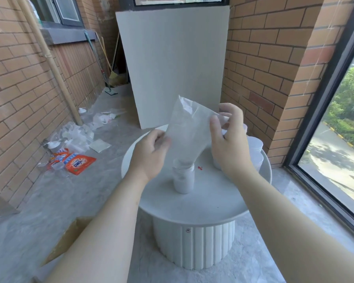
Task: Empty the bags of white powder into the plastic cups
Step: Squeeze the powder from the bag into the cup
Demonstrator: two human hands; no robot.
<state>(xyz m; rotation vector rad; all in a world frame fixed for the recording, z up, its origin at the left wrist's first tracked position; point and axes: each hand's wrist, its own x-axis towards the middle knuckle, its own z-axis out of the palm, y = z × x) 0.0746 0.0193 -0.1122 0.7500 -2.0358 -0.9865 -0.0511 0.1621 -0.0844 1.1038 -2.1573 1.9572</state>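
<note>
A clear plastic bag (187,127) is held tilted, mouth down, over a clear plastic cup (183,178) that stands on the round white table (192,203). The cup holds white powder in its lower part. The bag looks nearly empty, with a faint white film inside. My left hand (151,154) pinches the bag's left edge. My right hand (227,139) grips its upper right edge. More cups filled with white powder (255,152) stand at the table's right rim, partly hidden behind my right hand.
A small red scrap (199,168) lies on the table beside the cup. On the floor to the left lie an orange detergent bag (79,163), crumpled clear plastic (76,133) and a cardboard box (70,240). A white board (176,64) stands behind the table; a window is at the right.
</note>
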